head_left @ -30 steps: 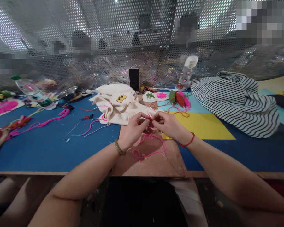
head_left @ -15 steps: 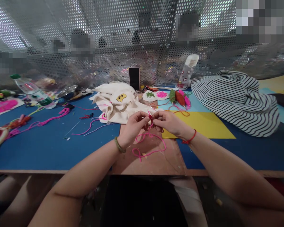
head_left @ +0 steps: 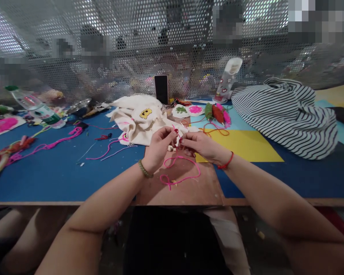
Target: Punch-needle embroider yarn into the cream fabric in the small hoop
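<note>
Over the brown board, my left hand [head_left: 159,147] pinches a strand of pink yarn [head_left: 186,159] between thumb and index finger, and a short end sticks up above the fingertips. My right hand [head_left: 204,146] is closed in a pinch on the same yarn, close beside the left fingertips. Whether a needle is between the fingers is too small to tell. The rest of the yarn hangs down and lies in loose loops on the board. Just behind the hands lies crumpled cream cloth [head_left: 137,124] with a yellow embroidered animal face [head_left: 145,113].
A phone [head_left: 161,89] stands against the perforated metal screen. Yarn skeins [head_left: 218,114], a white-capped bottle [head_left: 227,80] and a striped cloth bundle [head_left: 289,118] are at right. Pink yarn strands [head_left: 54,144] and a green-capped plastic bottle [head_left: 38,109] lie left; yellow paper [head_left: 240,145] is right.
My fingertips have drawn slightly apart, with the pink strand showing between them. The left hand has shifted a little left. The whole view has tilted slightly.
</note>
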Demonstrator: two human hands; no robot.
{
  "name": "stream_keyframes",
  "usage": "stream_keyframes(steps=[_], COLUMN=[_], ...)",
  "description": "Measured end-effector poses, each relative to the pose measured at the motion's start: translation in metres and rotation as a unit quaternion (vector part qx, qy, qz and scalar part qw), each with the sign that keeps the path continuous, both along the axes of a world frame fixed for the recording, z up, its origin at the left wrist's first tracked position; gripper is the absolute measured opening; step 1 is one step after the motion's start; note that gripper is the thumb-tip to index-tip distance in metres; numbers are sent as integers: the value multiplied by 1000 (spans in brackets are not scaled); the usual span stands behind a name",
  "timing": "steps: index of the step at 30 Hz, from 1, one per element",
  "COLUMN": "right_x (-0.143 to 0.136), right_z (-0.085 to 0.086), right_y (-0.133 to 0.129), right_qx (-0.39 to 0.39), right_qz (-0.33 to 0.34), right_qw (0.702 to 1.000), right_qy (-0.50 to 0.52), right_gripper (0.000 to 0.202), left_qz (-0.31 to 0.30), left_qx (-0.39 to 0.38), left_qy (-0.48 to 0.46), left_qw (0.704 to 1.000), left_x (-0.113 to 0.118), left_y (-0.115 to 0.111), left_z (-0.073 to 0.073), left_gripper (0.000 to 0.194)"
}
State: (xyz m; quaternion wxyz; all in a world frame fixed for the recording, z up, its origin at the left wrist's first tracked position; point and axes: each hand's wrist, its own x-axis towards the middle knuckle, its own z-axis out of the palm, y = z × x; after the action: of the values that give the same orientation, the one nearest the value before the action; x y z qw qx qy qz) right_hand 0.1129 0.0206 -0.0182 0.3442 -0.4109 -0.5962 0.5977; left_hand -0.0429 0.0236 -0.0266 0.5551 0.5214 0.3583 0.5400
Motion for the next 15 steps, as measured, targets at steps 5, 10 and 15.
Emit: stream_keyframes(steps=[5,10,15], right_x=[9,17,23], right_z=[0,4,8], right_y=[1,2,1], right_qx=[2,17,12], right_qz=[38,99,120], right_qw=[999,995,993], right_qy=[0,-5,-17], right_gripper=[14,20,31], left_qz=[12,42,45], left_qx=[12,22,8], left_qy=[-23,-55,-90], left_qw=[1000,997,995], left_x=[-4,-10,-13], left_y=[1,2,6], left_z=[3,11,8], left_gripper=[17,17,19])
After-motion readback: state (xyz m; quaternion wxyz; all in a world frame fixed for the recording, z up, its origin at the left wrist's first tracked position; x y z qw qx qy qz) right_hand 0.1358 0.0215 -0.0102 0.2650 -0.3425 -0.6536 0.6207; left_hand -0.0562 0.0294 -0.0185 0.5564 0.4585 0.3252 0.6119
